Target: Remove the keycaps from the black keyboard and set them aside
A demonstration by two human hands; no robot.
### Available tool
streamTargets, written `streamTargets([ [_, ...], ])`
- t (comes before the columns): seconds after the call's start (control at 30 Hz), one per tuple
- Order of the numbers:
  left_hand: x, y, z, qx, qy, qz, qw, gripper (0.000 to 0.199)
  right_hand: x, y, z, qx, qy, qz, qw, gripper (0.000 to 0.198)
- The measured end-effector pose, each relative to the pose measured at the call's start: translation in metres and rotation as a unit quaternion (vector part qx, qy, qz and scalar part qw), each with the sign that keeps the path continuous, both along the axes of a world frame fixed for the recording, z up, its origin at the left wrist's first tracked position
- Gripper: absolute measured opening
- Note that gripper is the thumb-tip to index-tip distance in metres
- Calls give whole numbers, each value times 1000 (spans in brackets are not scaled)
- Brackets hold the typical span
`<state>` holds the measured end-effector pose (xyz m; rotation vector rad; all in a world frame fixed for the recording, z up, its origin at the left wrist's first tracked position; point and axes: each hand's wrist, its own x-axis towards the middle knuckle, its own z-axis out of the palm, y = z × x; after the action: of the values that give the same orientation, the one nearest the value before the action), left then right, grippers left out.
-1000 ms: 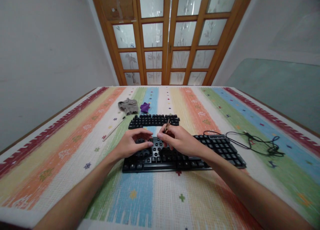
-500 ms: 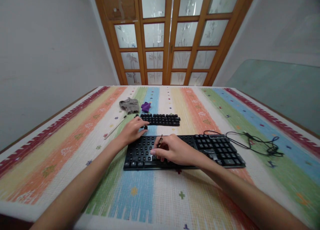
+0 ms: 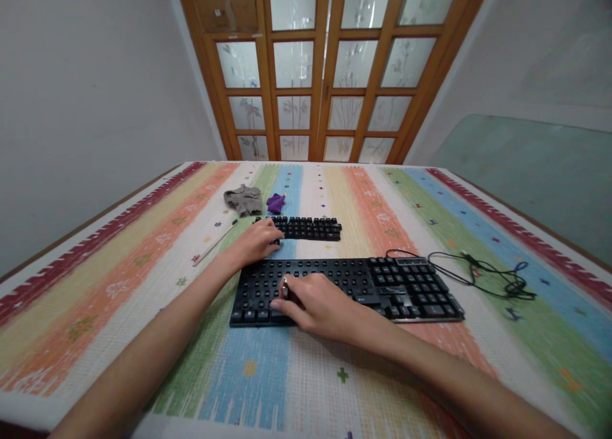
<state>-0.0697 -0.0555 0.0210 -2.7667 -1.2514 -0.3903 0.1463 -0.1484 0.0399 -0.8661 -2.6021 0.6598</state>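
A black keyboard (image 3: 253, 299) lies on the striped tablecloth, its main letter area stripped to bare key stems while the number block still carries caps. Behind it stand rows of loose black keycaps (image 3: 310, 229). At the left end of those rows, my left hand (image 3: 255, 243) has thumb and fingers closed on a dark keycap (image 3: 276, 241), mostly hidden. Over the left-middle of the keyboard, my right hand (image 3: 318, 302) is curled around a small shiny metal tool (image 3: 285, 288). Most of that tool is hidden by the fingers.
A grey cloth (image 3: 243, 200) and a purple cloth (image 3: 276, 203) lie beyond the keycaps. A thin stick-like brush (image 3: 215, 243) rests left of my left hand. The keyboard's black cable (image 3: 502, 286) is coiled at the right. Wooden glazed doors (image 3: 320, 95) stand behind the table.
My right hand has shifted slightly left and turned, so the metal tool points differently. My left hand stays by the keycap rows, its thumb and fingers closer together.
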Motion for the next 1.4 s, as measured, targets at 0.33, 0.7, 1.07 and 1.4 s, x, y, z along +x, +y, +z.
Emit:
streamTargets([
  [0.33,-8,5,-1,1,-11,-25,1000,12,2,23,-4,-111,85,-34,990,24],
  [0.7,-10,7,-5,23,-16,-11,1000,9,-2,20,-9,-124,116,-56,984,26],
  [1.07,-13,9,-5,35,-13,-5,999,12,-1,30,-18,-184,136,-95,969,28],
  [1.4,5,-12,31,-231,-235,-30,944,31,10,38,-1,-177,192,-70,963,29],
])
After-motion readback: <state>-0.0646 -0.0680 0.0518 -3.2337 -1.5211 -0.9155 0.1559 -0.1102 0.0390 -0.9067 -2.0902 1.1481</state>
